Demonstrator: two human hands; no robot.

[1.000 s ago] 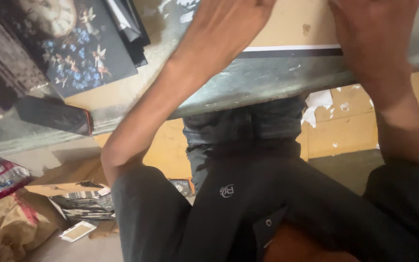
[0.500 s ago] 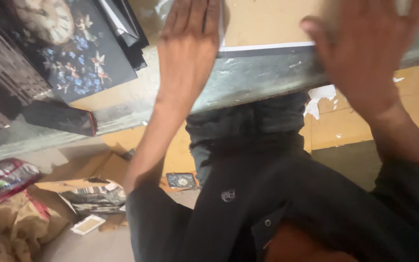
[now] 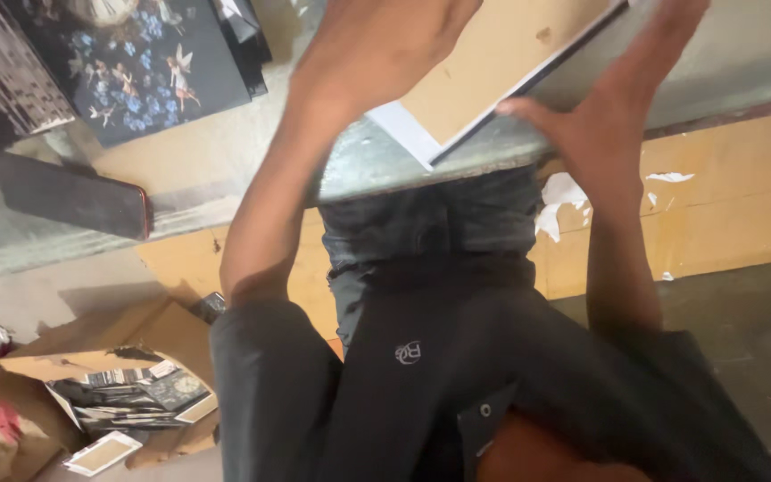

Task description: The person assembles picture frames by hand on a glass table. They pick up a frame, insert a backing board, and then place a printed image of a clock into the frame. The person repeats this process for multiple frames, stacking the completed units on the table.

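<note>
A flat tan board (image 3: 493, 62) with a white face and a dark edge is tilted above the near edge of the glass-topped table (image 3: 377, 170). My right hand (image 3: 604, 116) grips its right edge, thumb on the lower side. My left hand (image 3: 377, 49) rests over the board's left part; its fingers run out of view at the top. My dark shirt and trousers fill the lower middle.
A black phone with a red rim (image 3: 69, 196) lies on the table at left. Behind it lies a dark picture with blue flowers (image 3: 145, 71). On the floor at lower left an open cardboard box (image 3: 127, 384) holds several framed pictures. A tan wall panel (image 3: 725, 205) stands below the table at right.
The board lay flat and square to the table edge; it is now turned and lifted at an angle. My right hand has moved from open above it to gripping its edge.
</note>
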